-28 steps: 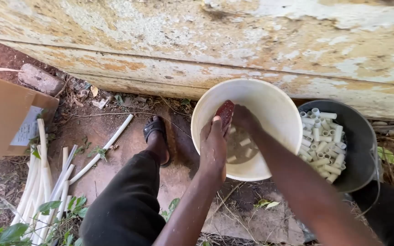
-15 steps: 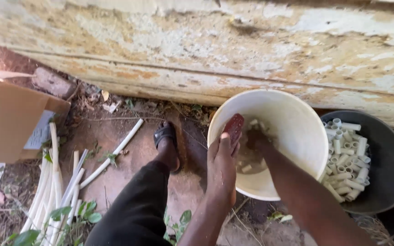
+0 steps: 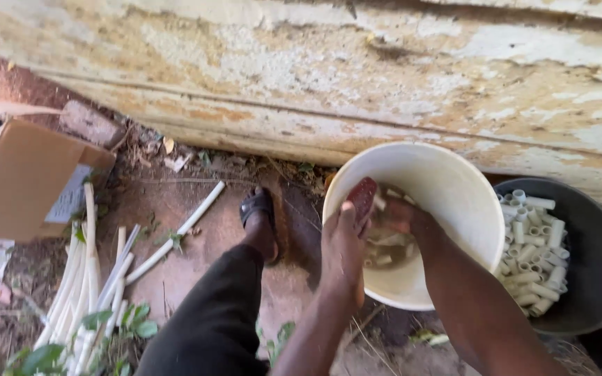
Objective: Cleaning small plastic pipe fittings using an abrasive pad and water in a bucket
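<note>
White bucket (image 3: 454, 202): left hand (image 3: 343, 244) grips rim, right hand (image 3: 405, 217) seemingly inside.

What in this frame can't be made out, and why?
- Right hand fingers: head view, blurred inside the white bucket, so its grip is unclear.
- Pieces in the bucket bottom: blurred and shadowed.
- Dark basin of cut white tube pieces: cut off by the right edge.
- Cardboard box: cut off at the left edge.

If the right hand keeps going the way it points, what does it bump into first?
Probably the short white pipe pieces at the bottom of the cream plastic bucket; the right hand points down among them, though depth is unclear.
</note>
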